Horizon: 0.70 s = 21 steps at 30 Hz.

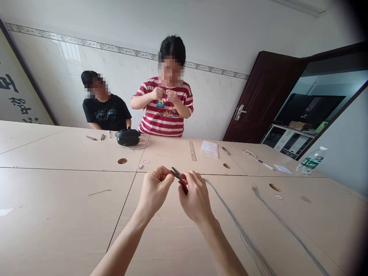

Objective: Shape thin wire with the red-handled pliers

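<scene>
My right hand (197,195) is wrapped round the red-and-black handles of a small pair of pliers (177,174), jaws pointing up and to the left. Close beside the jaw tips, my left hand (156,186) is closed in a pinch; what sits between thumb and forefinger is too small to make out. A fine thread or wire (159,217) shows below the left hand. To the right of my right hand, a bundle of thin grey strands (230,212) stretches across the table toward me. A second bundle (276,212) lies farther right.
On the table (66,230) are a thin looped wire (99,192), a black headset-like device (128,137), a ruler (192,151), a plastic bag (209,148), pens and a water bottle (312,161). Round holes pierce the tabletop. Two people are across the table; one stands holding something small.
</scene>
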Each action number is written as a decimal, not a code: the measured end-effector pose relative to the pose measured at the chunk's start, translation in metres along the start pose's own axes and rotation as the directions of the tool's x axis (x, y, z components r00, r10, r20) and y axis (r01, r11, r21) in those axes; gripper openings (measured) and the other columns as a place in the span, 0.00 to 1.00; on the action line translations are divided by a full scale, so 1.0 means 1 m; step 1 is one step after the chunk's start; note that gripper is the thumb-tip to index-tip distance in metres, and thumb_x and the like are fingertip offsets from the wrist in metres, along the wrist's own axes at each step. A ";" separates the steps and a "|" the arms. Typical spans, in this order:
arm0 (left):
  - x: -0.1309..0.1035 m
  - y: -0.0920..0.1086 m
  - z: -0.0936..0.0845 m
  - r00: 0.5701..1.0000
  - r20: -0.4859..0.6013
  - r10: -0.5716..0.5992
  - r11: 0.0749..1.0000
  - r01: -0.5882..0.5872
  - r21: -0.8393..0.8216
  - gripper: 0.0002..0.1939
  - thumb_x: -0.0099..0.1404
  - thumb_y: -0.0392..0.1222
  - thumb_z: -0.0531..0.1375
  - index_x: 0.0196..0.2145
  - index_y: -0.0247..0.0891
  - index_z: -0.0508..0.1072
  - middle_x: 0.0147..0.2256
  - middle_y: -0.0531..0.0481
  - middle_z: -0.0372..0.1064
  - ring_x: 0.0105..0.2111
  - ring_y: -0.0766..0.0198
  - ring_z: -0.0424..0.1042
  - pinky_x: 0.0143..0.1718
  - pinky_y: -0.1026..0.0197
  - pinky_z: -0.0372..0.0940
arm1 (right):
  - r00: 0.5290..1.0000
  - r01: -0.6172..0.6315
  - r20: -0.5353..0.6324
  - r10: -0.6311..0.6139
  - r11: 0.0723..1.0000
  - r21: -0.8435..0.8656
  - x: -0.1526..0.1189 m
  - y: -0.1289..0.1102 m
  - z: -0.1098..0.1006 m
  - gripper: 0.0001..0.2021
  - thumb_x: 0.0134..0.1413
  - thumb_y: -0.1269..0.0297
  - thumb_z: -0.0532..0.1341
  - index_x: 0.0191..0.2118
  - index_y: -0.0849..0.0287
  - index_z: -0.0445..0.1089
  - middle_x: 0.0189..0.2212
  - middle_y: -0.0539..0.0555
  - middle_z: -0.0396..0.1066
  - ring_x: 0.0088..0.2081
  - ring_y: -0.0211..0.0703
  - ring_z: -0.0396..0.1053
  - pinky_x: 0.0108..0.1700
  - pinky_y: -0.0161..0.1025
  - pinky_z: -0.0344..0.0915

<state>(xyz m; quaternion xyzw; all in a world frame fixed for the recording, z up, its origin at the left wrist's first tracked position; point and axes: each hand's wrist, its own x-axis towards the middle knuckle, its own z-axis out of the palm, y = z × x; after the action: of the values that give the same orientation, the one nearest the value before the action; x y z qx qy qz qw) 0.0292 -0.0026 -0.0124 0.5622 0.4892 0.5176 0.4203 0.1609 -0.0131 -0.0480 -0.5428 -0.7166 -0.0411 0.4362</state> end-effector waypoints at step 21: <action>0.000 0.003 -0.001 0.999 0.034 0.002 0.999 -0.004 0.046 0.07 0.53 0.39 0.57 0.20 0.37 0.65 0.17 0.60 0.45 0.19 0.72 0.44 0.18 0.67 0.43 | 0.998 -0.052 0.041 0.052 0.999 -0.003 0.001 0.001 0.000 0.06 0.52 0.73 0.54 0.32 0.56 0.65 0.26 0.50 0.70 0.28 0.42 0.67 0.27 0.35 0.54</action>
<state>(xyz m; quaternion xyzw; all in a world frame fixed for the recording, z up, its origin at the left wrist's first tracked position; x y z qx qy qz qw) 0.0285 -0.0032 -0.0097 0.5814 0.4930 0.4971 0.4146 0.1617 -0.0125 -0.0479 -0.5622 -0.7110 -0.0195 0.4219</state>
